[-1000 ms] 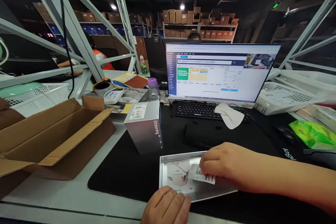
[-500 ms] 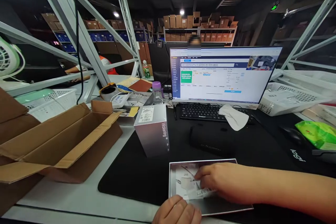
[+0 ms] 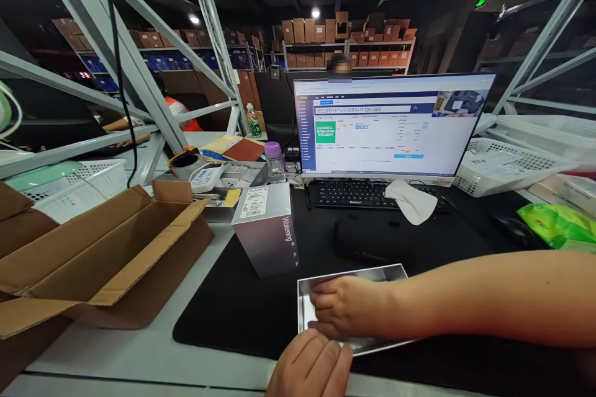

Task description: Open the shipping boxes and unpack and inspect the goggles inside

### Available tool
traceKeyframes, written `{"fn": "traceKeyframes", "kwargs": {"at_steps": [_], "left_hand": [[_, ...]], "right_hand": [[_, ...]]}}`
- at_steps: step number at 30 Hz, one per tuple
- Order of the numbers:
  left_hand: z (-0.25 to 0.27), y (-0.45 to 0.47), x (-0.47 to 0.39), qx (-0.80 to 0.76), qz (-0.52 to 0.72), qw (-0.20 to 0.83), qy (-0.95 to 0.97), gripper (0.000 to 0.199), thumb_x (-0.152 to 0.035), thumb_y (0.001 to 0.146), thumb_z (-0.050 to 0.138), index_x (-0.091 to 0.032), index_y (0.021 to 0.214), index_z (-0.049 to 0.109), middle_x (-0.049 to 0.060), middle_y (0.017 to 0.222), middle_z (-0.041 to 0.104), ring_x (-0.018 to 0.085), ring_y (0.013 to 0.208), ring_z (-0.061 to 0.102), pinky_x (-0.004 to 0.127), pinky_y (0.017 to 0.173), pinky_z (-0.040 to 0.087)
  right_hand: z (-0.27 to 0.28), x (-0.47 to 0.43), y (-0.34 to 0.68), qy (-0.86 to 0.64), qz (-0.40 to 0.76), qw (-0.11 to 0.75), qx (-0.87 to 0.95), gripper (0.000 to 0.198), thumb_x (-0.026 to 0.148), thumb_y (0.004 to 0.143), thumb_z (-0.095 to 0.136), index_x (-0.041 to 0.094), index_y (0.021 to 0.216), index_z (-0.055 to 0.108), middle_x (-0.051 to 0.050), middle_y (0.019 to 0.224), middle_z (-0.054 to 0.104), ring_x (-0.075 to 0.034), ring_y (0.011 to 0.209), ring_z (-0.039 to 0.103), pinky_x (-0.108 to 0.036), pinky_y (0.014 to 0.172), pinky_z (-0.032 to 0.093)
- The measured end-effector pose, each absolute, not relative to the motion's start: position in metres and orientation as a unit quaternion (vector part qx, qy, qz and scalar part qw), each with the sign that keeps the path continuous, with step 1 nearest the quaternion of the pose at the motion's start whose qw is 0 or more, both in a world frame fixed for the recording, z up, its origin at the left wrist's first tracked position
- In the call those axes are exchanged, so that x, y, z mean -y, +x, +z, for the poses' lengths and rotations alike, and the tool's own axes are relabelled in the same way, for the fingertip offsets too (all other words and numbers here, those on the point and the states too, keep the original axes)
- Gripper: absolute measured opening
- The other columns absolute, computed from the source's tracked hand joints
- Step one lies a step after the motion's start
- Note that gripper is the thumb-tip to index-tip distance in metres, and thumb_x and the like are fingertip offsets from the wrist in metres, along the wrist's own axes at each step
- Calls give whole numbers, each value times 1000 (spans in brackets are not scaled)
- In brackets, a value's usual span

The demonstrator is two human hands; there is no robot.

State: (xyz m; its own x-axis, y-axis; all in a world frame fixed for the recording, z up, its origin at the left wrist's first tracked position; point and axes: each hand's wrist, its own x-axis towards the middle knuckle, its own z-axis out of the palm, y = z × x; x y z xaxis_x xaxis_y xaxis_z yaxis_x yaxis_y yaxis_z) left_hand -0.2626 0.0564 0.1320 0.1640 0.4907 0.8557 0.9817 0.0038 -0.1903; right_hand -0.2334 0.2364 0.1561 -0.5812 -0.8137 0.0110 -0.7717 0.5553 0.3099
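Note:
A shallow open box (image 3: pixel 395 272) with pale walls lies at the near part of the black desk mat. My left hand (image 3: pixel 311 365) has its fingers closed over the box's near wall. Inside the box is my right hand (image 3: pixel 349 307), palm down with curled fingers by the left end. A white piece (image 3: pixel 308 311) shows beside those fingers; whatever is under the palm is hidden. Behind the box stands a tall grey-to-pink carton (image 3: pixel 266 239) marked "Wakening", with a white label on top. A dark case (image 3: pixel 367 242) with faint lettering rests beyond the box.
To the left stands an open cardboard box (image 3: pixel 116 254). At the back are a monitor (image 3: pixel 386 136), a keyboard (image 3: pixel 349 193) with a white cloth (image 3: pixel 412 201), and a purple-capped bottle (image 3: pixel 274 164). A green packet (image 3: pixel 556 223) lies to the right. Another person sits far left.
My right hand has moved left and lower inside the shallow box. The printed picture sheet under it no longer shows, and a white piece appears there. My left hand stays at the near wall.

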Motion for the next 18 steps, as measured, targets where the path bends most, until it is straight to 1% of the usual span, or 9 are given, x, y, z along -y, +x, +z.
{"fn": "traceKeyframes", "kwargs": {"at_steps": [2, 3, 6, 9, 10, 12, 14, 16, 18], "left_hand": [[134, -263, -54, 580, -303, 390, -648, 15, 1, 92, 54, -10, 90, 64, 1, 69, 67, 14, 61, 63, 30, 65, 53], [134, -263, -53, 583, -302, 375, -654, 15, 1, 92, 53, -9, 92, 64, 2, 69, 67, 14, 61, 63, 30, 64, 53], [132, -262, -49, 595, -297, 339, -666, 24, 0, 96, 43, -9, 93, 65, 4, 72, 68, 15, 62, 63, 32, 66, 52], [133, -261, -46, 599, -288, 331, -670, 29, -1, 99, 38, -9, 96, 65, 4, 76, 70, 16, 67, 65, 33, 72, 53], [134, -262, -45, 599, -286, 333, -670, 29, -1, 99, 38, -9, 97, 65, 4, 77, 71, 16, 67, 65, 33, 73, 53], [136, -263, -45, 598, -288, 338, -668, 29, -1, 99, 38, -10, 97, 65, 3, 77, 71, 16, 67, 65, 32, 73, 52], [137, -264, -46, 598, -291, 338, -666, 31, -1, 100, 36, -10, 97, 66, 3, 76, 71, 15, 66, 65, 32, 73, 52], [138, -265, -47, 602, -284, 338, -665, 31, -3, 101, 35, -10, 98, 66, 3, 79, 72, 16, 69, 67, 33, 75, 52], [140, -266, -47, 604, -276, 338, -666, 31, -5, 103, 35, -11, 99, 66, 2, 81, 73, 16, 71, 69, 33, 77, 53]], "right_hand": [[154, -237, -238, 443, -143, 55, 883, 10, 16, 97, 61, 18, 92, 70, 0, 87, 72, -16, 85, 61, -29, 83, 49], [155, -238, -239, 440, -146, 44, 885, 11, 17, 96, 62, 18, 89, 70, 0, 85, 71, -16, 83, 60, -29, 82, 49], [163, -241, -235, 440, -163, 27, 883, 13, 16, 90, 69, 20, 78, 69, -1, 85, 69, -17, 87, 58, -29, 84, 48], [167, -250, -225, 450, -178, 30, 875, 9, 14, 87, 71, 19, 79, 70, -2, 90, 69, -19, 94, 58, -31, 94, 45], [167, -254, -221, 446, -180, 30, 876, 8, 13, 87, 70, 18, 81, 70, -3, 91, 69, -19, 93, 58, -32, 95, 44], [166, -262, -213, 431, -169, 19, 886, 9, 12, 90, 66, 17, 84, 69, -2, 88, 69, -19, 87, 58, -33, 89, 45], [167, -267, -205, 404, -152, -9, 902, 7, 14, 92, 66, 19, 86, 66, 0, 81, 67, -19, 80, 59, -34, 80, 45], [175, -269, -198, 368, -143, -54, 917, 6, 18, 91, 70, 20, 87, 65, 1, 73, 66, -19, 74, 59, -34, 75, 44], [194, -268, -192, 336, -124, -107, 928, 7, 17, 88, 72, 19, 87, 66, 1, 71, 66, -19, 71, 60, -33, 72, 45]]}}
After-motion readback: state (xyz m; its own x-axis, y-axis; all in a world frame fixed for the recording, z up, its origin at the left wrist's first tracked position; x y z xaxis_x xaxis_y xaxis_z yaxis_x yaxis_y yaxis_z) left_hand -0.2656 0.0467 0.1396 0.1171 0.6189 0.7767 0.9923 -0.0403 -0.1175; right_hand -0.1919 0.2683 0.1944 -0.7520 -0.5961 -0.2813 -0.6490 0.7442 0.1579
